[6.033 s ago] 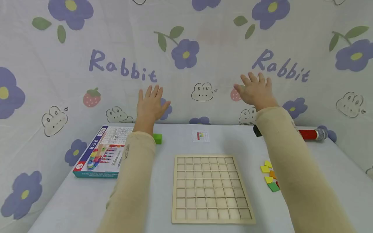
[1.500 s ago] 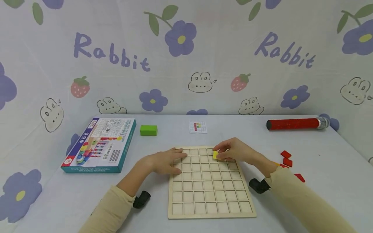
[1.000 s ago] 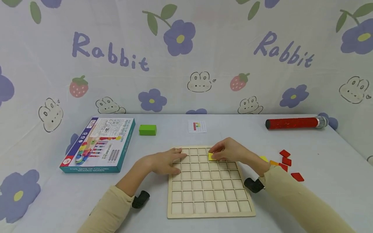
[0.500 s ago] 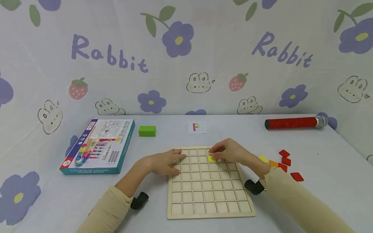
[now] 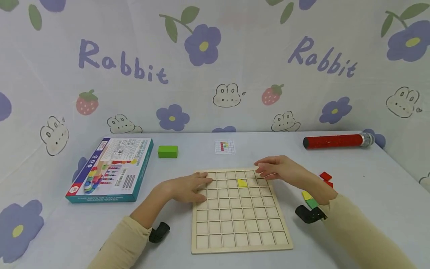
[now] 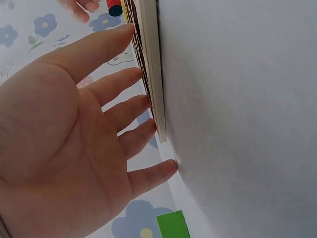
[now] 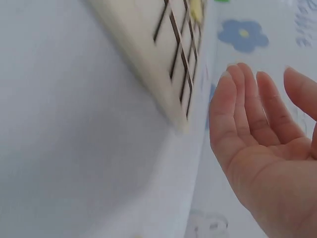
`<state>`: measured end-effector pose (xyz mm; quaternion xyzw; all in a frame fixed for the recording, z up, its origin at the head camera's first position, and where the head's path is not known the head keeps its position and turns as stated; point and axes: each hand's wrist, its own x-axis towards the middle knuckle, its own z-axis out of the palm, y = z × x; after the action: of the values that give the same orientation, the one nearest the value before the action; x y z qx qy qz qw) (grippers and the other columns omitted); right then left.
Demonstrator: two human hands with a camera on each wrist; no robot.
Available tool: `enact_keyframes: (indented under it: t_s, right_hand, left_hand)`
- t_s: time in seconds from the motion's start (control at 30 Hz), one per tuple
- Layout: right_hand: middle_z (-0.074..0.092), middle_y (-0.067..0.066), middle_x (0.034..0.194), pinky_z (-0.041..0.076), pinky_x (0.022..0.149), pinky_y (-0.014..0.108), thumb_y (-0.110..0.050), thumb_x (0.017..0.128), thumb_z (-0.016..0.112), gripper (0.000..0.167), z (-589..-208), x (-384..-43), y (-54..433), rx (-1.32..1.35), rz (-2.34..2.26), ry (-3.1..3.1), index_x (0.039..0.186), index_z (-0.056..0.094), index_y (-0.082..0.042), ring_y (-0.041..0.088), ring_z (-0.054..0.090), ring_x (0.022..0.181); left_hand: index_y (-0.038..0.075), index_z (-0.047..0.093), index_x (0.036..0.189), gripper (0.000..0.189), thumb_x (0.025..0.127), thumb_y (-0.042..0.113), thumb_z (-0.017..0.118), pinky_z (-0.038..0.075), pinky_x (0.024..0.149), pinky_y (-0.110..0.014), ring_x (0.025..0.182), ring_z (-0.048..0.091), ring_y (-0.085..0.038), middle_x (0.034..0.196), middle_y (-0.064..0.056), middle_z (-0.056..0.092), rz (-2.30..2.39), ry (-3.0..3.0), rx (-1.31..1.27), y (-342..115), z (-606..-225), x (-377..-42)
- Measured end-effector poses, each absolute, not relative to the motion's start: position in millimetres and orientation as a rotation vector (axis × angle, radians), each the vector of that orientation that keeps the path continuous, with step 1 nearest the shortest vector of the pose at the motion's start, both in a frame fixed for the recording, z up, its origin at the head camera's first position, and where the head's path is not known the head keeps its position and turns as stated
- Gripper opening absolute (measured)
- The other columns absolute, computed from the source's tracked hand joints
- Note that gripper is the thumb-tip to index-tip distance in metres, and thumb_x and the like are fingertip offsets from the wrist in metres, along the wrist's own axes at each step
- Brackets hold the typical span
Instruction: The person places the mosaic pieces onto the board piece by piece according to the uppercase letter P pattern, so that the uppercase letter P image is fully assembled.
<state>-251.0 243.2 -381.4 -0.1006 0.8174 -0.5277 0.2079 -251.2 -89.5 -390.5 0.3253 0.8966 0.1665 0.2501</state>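
Observation:
A wooden grid board with square cells lies mid-table. One yellow tile sits in a cell of its second row from the back. My left hand rests with spread fingers on the board's back left edge; the left wrist view shows its fingertips along the rim. My right hand hovers at the board's back right corner, fingers loosely bent, nothing between them in the right wrist view. Right of the board lie red tiles, a yellow tile and a green tile, partly hidden by the right wrist.
A small card with a coloured grid pattern lies behind the board. To its left are a green block and a flat printed box. A red tube with a silver end lies at the back right.
The right hand reached the board with a yellow tile, set it in a second-row cell, let go and moved off to the right. The left hand has stayed on the board's edge lately.

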Motion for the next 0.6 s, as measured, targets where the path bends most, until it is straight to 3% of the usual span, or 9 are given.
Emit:
enact_keyframes:
  t_s: [0.2, 0.43, 0.6]
  right_hand:
    - [0.048, 0.027, 0.132, 0.047, 0.093, 0.029, -0.029, 0.101, 0.048, 0.057, -371.6, -245.2, 283.7, -0.148, -1.675, 2.159, 0.141, 0.035, 0.009, 0.033, 0.052, 0.119]
    - [0.040, 0.030, 0.137, 0.044, 0.095, 0.031, -0.039, 0.101, 0.044, 0.066, -370.2, -235.8, 320.8, -0.075, -1.673, 2.222, 0.145, 0.026, 0.008, 0.032, 0.050, 0.122]
    - [0.036, 0.030, 0.140, 0.045, 0.094, 0.027, -0.040, 0.101, 0.045, 0.069, -380.6, -232.4, 341.0, -0.007, -1.676, 2.237, 0.147, 0.023, 0.007, 0.020, 0.053, 0.117]
  left_hand:
    - [0.011, 0.031, 0.150, 0.062, 0.097, 0.029, 0.057, 0.016, 0.113, -0.042, 0.144, 0.008, -0.027, 0.157, -0.010, 0.015, 0.444, 2.450, 0.890, -88.4, -389.8, -251.4]
    - [0.011, 0.031, 0.150, 0.061, 0.097, 0.028, 0.057, 0.016, 0.113, -0.044, 0.143, 0.008, -0.028, 0.157, -0.010, 0.016, 0.453, 2.447, 0.878, -88.3, -385.8, -247.9]
    - [0.010, 0.032, 0.150, 0.061, 0.096, 0.027, 0.057, 0.017, 0.113, -0.044, 0.143, 0.009, -0.029, 0.157, -0.011, 0.016, 0.457, 2.451, 0.882, -87.0, -386.2, -247.1]
